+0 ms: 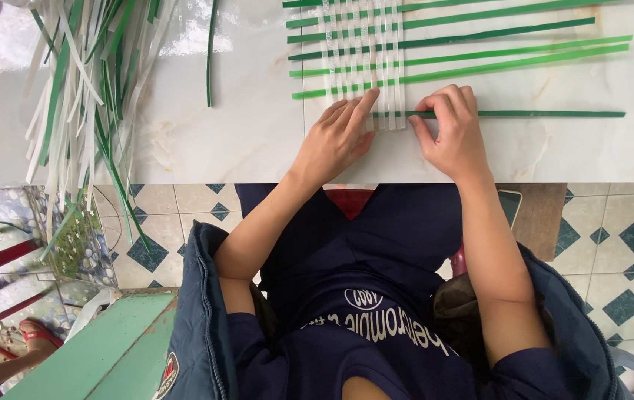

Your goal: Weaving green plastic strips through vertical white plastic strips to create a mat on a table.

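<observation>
Dark green strip (524, 114) pinched in right hand (452, 133) fingers (left hand (340, 137) flat, fingers extended, on white strips (385, 67)).

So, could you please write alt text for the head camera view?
Two bare hands weave a dark green strip through white strips on a white table: left hand presses the weave, right hand pinches the strip. Loose strips lie left.
</observation>
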